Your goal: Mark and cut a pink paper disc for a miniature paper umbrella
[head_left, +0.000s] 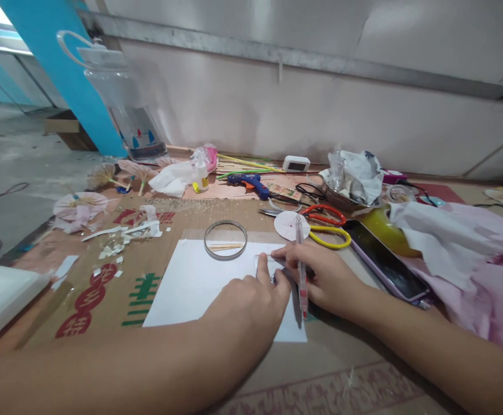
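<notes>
My left hand (251,300) rests on a white sheet of paper (182,288), thumb and index finger apart. They press down a small clear flat piece (260,262) with dark marks near its lower edge. From the right, my right hand (320,274) reaches the same piece with its index fingertip. Between its fingers stands a clear pen (302,288) with red inside, nearly upright. Just beyond the hands lies a white paper disc (288,225) with a small centre mark. A grey ring (207,244) lies on the paper's far edge, around several thin wooden sticks (227,246).
Cardboard (147,259) covers the work surface. Scissors with red and yellow handles (329,236) and a phone (385,259) lie to the right, beside pink cloth (484,271). Behind are a blue glue gun (251,183), a bowl (350,199) and a large water jug (134,115).
</notes>
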Action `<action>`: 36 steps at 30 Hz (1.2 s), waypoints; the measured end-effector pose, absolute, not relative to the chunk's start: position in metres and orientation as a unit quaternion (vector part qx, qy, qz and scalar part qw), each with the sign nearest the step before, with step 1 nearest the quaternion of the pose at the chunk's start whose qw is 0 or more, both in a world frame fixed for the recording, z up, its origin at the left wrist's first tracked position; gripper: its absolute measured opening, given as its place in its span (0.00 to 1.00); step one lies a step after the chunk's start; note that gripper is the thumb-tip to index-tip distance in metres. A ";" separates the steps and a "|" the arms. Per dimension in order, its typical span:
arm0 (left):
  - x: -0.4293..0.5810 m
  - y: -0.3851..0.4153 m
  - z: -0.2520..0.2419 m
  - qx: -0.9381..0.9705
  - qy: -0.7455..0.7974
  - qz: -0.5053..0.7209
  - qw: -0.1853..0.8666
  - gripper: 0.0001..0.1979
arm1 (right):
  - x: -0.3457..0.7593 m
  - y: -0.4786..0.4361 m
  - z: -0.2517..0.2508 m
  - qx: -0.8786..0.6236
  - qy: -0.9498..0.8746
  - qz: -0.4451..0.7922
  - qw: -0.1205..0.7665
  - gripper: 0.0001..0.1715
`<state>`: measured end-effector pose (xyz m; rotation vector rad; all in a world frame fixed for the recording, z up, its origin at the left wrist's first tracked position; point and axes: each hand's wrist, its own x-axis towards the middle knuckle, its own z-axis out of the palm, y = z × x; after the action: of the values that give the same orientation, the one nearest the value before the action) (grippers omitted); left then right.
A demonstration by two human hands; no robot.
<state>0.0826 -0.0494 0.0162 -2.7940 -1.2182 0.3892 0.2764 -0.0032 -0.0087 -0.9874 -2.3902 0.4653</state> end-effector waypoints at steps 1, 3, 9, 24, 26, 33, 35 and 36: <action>0.082 -0.050 0.016 -0.909 -0.397 0.125 0.036 0.24 | 0.276 -0.003 -0.009 -0.362 -0.880 0.172 0.256 0.12; 0.082 -0.049 0.016 -0.906 -0.401 0.129 0.033 0.24 | 0.277 -0.004 -0.008 -0.360 -0.880 0.172 0.257 0.12; 0.084 -0.048 0.020 -0.903 -0.403 0.149 0.008 0.26 | 0.277 -0.003 -0.008 -0.360 -0.881 0.171 0.253 0.12; 0.084 -0.049 0.017 -0.902 -0.408 0.141 0.010 0.25 | 0.279 -0.003 -0.011 -0.359 -0.883 0.170 0.251 0.12; 0.083 -0.049 0.018 -0.902 -0.407 0.146 0.011 0.25 | 0.279 -0.003 -0.010 -0.359 -0.883 0.168 0.250 0.13; 0.084 -0.048 0.021 -0.902 -0.404 0.150 0.009 0.25 | 0.278 -0.003 -0.008 -0.359 -0.887 0.159 0.244 0.12; 0.083 -0.049 0.020 -0.902 -0.404 0.150 0.012 0.24 | 0.277 -0.003 -0.008 -0.359 -0.887 0.157 0.243 0.11; 0.083 -0.049 0.019 -0.902 -0.405 0.147 0.016 0.24 | 0.277 -0.003 -0.008 -0.360 -0.887 0.156 0.242 0.11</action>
<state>0.0831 -0.0494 0.0193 -2.8064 -1.2589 0.4584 0.2773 -0.0034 -0.0078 -0.9853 -2.4266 0.4265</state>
